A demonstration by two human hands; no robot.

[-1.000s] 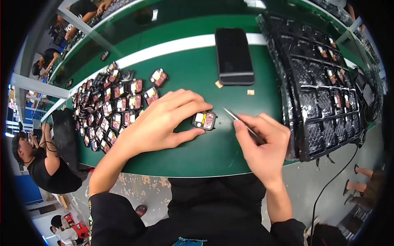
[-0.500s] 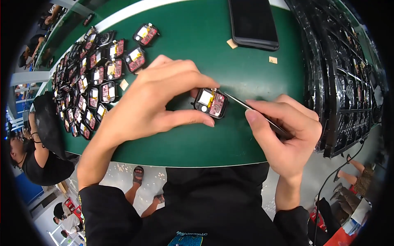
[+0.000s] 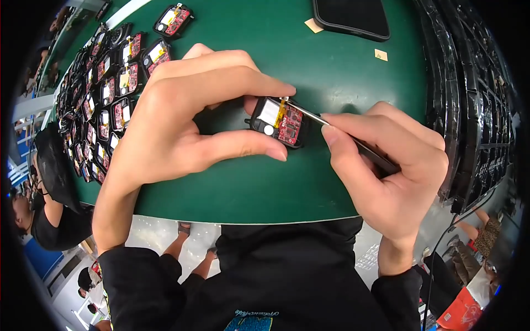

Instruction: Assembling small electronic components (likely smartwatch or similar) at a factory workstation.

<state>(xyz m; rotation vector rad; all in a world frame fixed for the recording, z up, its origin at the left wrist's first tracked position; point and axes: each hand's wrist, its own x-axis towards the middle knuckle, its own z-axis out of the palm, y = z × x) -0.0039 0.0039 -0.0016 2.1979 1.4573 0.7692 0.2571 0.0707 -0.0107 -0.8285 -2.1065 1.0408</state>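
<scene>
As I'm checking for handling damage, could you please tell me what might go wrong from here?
The slim pointed metal tool in the right hand has its tip at the upper edge of the open black rounded-square device, so a slip might scratch the adjoining red circuit board. The left hand curves around that device, which could turn if pressed.

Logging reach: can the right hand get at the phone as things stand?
Probably yes: only a paper tag lies between the right hand and the phone, though that hand holds a slim tool.

The open black device (image 3: pixel 277 122) sits askew, red board (image 3: pixel 291 127) upward, a pointed tool (image 3: pixel 310 115) apparently touching its edge.
</scene>
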